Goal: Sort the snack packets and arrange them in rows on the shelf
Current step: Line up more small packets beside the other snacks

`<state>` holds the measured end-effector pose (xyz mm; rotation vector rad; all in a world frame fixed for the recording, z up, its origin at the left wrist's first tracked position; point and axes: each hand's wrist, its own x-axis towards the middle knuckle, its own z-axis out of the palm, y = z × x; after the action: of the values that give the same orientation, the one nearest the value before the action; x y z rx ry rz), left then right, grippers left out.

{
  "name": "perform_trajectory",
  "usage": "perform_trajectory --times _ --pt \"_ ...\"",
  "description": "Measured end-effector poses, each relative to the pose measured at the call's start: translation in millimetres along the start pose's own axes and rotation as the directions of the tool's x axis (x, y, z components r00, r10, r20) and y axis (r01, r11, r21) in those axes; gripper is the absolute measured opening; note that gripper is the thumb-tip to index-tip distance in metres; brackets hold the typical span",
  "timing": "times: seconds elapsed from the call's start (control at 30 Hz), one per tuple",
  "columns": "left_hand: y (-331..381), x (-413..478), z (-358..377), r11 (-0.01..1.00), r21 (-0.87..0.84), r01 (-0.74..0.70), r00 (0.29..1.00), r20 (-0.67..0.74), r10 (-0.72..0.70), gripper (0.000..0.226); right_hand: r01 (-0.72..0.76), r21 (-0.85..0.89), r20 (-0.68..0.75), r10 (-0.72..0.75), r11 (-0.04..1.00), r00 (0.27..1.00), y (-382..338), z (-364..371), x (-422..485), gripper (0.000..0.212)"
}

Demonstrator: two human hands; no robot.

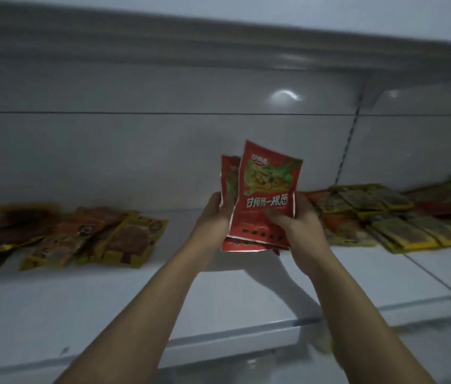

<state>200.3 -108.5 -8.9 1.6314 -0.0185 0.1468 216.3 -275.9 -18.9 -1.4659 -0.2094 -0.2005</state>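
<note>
Together, left hand (pixel 214 214) and right hand (pixel 300 221) clutch red packets (pixel 267 187). Yellow packets (pixel 127 239) lie at nine and three o'clock.

Bare left forearm (pixel 146 300), bare right forearm (pixel 357 300) (unsleeved to the frame's edge).

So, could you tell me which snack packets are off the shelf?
The red packets, gripped upright by the left hand and right hand; the left pile and right pile lie on the shelf.
</note>
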Motion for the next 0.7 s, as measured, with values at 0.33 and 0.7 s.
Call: perform_trajectory --times 0.33,0.7 --pt "8.7 12.6 161.6 0.968 -0.128 0.214 0.946 0.273 -0.173 0.027 -0.098 0.065 0.004 0.098 0.993 0.995 -11.2 -163.9 -9.4 0.043" --pt "5.5 17.4 206.6 0.989 -0.052 0.139 0.988 0.071 -0.135 0.013 -0.123 0.026 -0.328 0.125 0.992 0.937 -13.1 -249.6 -3.6 0.028"
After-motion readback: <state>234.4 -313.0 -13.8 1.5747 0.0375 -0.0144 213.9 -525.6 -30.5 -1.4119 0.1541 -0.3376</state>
